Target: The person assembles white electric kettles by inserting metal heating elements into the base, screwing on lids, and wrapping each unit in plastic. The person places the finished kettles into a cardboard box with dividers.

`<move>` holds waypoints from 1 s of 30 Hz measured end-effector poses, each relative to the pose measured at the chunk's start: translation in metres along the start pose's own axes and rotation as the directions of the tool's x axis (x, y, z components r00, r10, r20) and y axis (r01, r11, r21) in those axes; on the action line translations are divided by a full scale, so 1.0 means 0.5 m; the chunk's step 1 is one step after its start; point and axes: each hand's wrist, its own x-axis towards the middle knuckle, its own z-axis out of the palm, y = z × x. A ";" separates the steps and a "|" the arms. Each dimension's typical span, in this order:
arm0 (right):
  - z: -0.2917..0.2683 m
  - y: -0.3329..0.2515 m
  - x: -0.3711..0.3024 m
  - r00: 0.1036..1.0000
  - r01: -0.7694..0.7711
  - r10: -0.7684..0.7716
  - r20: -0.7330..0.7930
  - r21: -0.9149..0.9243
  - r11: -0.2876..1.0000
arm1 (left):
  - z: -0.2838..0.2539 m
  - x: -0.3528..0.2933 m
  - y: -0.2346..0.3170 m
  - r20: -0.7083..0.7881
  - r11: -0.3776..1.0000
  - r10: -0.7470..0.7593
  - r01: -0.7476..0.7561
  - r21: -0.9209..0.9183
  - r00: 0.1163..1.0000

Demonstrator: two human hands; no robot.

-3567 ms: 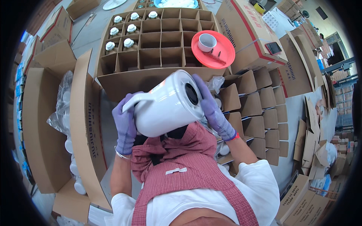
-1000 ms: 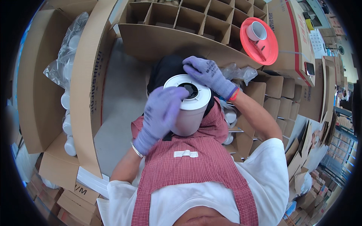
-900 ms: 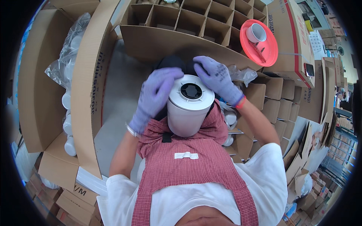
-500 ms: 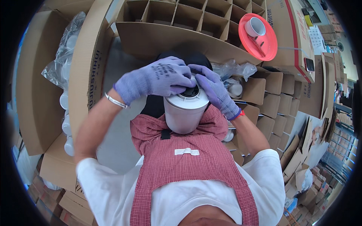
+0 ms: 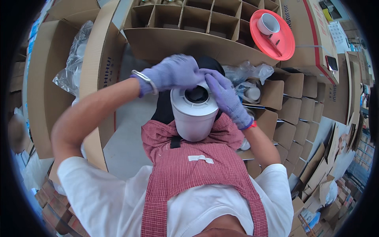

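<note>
Upright in my lap stands a white canister (image 5: 194, 125), round and slightly tapered, with a dark circular opening in the middle of its top. My left hand (image 5: 177, 72), in a lilac knit glove, is above the far side of the lid with its fingers closed. What those fingers pinch, if anything, is hidden. At the right of the rim my right hand (image 5: 226, 94), gloved the same way, grips the canister with its thumb near the opening. The fingertips of both hands meet behind the opening.
Ahead is a carton with cardboard dividers (image 5: 193, 20). On its right edge rests a red plate (image 5: 285, 46) with a white cup (image 5: 268, 23) and a thin red tool. An open carton (image 5: 91, 67) with plastic-wrapped items stands left; divided cartons (image 5: 290, 114) and plastic bags (image 5: 248, 73) lie right.
My left hand has risen and shifted right, its elbow swinging outward, uncovering more of the dark opening. The right hand stays at the rim. The view has shifted slightly.
</note>
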 end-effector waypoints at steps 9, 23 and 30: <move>0.015 0.001 0.046 0.905 0.037 -0.021 0.424 -0.030 0.999 | 0.290 -0.135 -0.089 -0.750 0.845 0.030 -0.417 -0.334 0.661; -0.137 -0.024 -0.109 0.978 -0.039 0.076 0.195 -0.187 0.981 | 0.295 -0.040 -0.064 -0.679 0.538 -0.104 -0.533 -0.653 0.726; -0.176 0.028 -0.237 0.739 -0.653 0.662 0.127 0.381 0.655 | 0.389 -0.037 -0.032 -0.223 0.532 -0.399 0.027 -0.846 0.889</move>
